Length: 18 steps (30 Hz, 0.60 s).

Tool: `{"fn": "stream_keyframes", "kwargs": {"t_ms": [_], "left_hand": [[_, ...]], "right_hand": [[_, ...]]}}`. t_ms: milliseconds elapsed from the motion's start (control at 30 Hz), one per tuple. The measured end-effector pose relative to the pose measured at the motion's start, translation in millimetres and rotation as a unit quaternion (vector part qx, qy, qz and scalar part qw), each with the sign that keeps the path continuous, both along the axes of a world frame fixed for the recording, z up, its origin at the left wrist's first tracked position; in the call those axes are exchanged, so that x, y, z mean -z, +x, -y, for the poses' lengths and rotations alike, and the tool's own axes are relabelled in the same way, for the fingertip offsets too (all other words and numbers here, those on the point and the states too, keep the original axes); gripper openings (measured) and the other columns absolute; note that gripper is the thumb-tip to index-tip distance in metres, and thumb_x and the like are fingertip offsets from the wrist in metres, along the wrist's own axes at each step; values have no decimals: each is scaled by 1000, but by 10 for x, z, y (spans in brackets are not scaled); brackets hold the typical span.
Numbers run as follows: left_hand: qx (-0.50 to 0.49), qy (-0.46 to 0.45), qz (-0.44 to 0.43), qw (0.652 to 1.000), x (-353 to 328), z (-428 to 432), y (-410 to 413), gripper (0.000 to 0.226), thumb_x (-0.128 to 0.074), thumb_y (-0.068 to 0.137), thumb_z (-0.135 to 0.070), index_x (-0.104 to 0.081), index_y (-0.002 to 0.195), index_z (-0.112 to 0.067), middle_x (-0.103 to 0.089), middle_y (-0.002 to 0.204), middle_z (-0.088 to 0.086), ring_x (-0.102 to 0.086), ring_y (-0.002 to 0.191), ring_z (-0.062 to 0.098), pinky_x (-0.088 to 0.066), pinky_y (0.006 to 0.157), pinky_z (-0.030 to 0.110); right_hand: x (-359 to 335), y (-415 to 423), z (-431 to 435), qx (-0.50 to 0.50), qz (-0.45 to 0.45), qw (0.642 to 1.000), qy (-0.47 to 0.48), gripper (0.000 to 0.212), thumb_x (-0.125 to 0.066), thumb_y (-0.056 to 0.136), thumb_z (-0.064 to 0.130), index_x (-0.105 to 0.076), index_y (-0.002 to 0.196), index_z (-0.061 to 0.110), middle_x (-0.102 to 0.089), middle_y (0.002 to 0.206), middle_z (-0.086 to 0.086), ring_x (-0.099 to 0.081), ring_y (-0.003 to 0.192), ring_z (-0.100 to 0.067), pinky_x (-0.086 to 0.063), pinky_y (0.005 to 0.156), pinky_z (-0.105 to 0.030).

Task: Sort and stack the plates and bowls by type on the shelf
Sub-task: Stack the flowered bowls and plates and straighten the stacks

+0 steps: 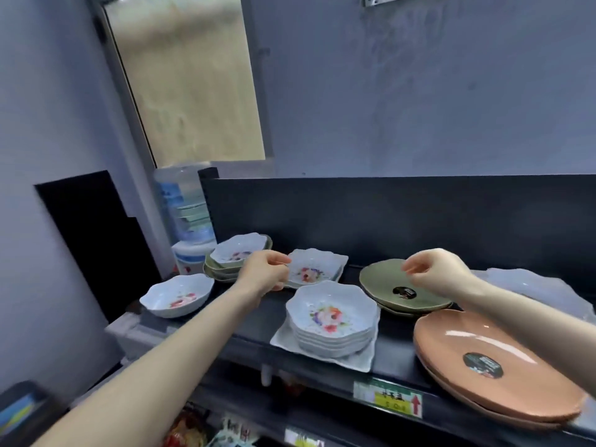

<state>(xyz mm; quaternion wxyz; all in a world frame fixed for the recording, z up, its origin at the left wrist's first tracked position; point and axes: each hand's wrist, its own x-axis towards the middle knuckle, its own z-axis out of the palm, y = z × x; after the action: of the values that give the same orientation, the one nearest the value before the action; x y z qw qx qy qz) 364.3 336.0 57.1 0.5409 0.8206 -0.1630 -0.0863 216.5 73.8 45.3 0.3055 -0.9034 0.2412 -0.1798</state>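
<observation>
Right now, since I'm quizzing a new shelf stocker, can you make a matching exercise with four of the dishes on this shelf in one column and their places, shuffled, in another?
Things
1. orange plates
2. green plates
3. stack of floral bowls
4. lone floral bowl

Places
A. far left end of the shelf
B. on a white square plate
C. front right
D. beneath the right hand

Pairs: 1-C, 2-D, 3-B, 4-A

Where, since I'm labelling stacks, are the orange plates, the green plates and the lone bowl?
orange plates (467, 333), head view, top plate's glossy inside
green plates (377, 279), head view, top plate's left inside
lone bowl (167, 290), head view, inner wall
</observation>
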Motion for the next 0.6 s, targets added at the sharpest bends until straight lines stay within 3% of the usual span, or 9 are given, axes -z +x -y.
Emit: {"fn": "stream_keyframes", "kwargs": {"t_ms": [167,367,433,600], "left_hand": [[-28,4,-12,1000,118,-501,619,24,-54,85,3,-66,103,-7,-64,85,9,-60,72,19,-51,61,24],[-57,28,-1,998,177,-1159,1296,26,-52,83,5,-68,101,-5,-63,77,6,-57,65,15,-48,57,23],[-69,44,5,997,209,-1370,1518,25,-53,83,3,-69,100,-5,-65,82,8,-58,66,16,-51,60,26],[-77,80,16,994,295,-1737,1953,23,-56,83,-1,-68,102,-9,-67,92,8,-63,79,21,-56,76,36]], "right_hand": [[56,642,-421,-4,-26,1000,11,22,-58,79,13,-73,91,22,-70,90,4,-64,87,-17,-46,73,-23],[231,1387,-691,38,-47,998,22,27,-61,75,3,-74,95,16,-70,100,-2,-64,98,-24,-51,83,-30],[306,1594,-726,53,-67,996,10,32,-62,75,4,-72,103,14,-69,108,-4,-62,103,-24,-48,83,-27],[442,1911,-832,126,-110,986,-16,33,-59,78,3,-67,110,1,-68,110,-15,-63,103,-32,-52,86,-36]]}}
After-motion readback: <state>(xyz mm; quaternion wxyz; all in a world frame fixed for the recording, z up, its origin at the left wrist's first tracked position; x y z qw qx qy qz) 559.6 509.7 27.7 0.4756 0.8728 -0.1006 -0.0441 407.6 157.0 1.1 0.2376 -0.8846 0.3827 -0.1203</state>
